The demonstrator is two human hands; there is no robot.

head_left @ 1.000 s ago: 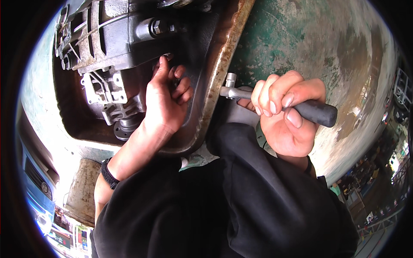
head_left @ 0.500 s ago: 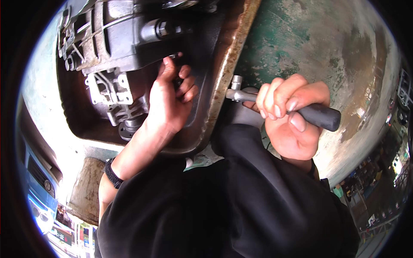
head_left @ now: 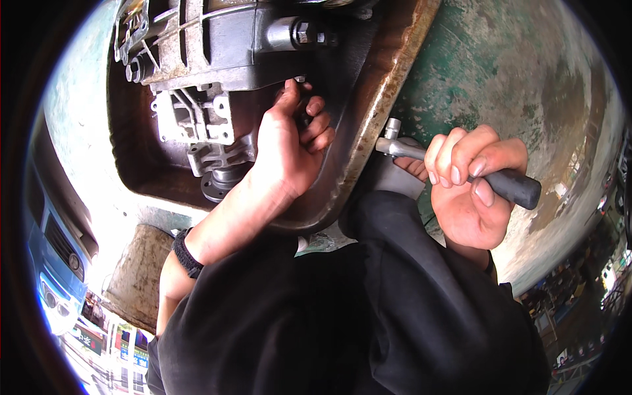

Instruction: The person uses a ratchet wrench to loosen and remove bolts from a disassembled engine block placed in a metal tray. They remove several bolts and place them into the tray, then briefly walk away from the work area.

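My right hand (head_left: 475,178) is closed round the black grip of a ratchet wrench (head_left: 403,150), held over the floor just right of a tray. A silver socket (head_left: 393,128) stands up from the wrench's head. My left hand (head_left: 294,135) reaches over the tray to the lower edge of a grey metal gearbox housing (head_left: 230,52). Its thumb and forefinger pinch at a small bolt (head_left: 300,79) at that edge; the other fingers are curled. Below the housing sits a lighter cast bracket (head_left: 194,117), partly behind my left hand.
The rusty-rimmed metal tray (head_left: 375,122) holds the gearbox. Left of my left forearm stands a stained drum-like container (head_left: 136,276). A blue vehicle (head_left: 59,270) is at the far left. Worn green-grey floor (head_left: 487,72) lies to the right.
The whole view has shifted, so the tray, gearbox and both hands appear farther right. My left fingers stay at the bolt, and my right hand keeps its hold on the ratchet wrench.
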